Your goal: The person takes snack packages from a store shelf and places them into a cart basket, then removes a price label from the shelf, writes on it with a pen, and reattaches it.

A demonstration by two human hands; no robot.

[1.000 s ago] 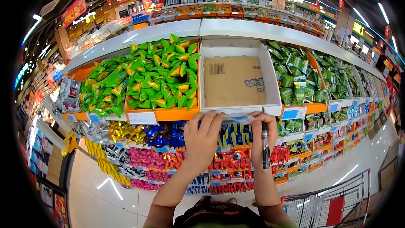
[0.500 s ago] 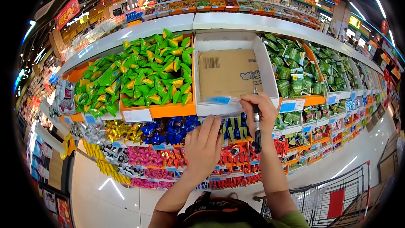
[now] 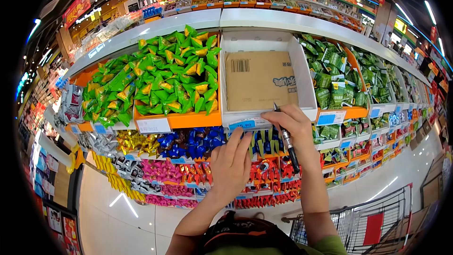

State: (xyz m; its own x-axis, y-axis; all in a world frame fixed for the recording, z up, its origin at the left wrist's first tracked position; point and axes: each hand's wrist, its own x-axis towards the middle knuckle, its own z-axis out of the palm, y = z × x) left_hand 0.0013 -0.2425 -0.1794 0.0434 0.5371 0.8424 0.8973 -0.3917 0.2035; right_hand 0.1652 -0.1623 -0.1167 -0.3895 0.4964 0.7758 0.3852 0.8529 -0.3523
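My right hand [image 3: 293, 127] is closed round a black and silver pen [image 3: 288, 145], whose tip points up and away from me. Its fingers are at the right end of a blue and white price tag [image 3: 247, 124], which lies along the front lip of a white bin [image 3: 306, 87]. My left hand [image 3: 230, 163] has its fingers stretched out, with the fingertips at the tag's lower edge. Inside the bin lies a flat brown cardboard piece [image 3: 262, 80] with a barcode and printed characters.
Green-wrapped snacks [image 3: 174, 75] fill the orange bin on the left, and dark green packets [image 3: 330, 71] the one on the right. Lower tiers hold blue packets [image 3: 200, 144] and pink packets [image 3: 163, 172]. A shopping cart [image 3: 373, 217] stands at the lower right.
The price tag, tilted and raised over the bin's front edge before, now lies along the front lip. My right hand came down slightly with it; the left hand's fingertips stay close by.
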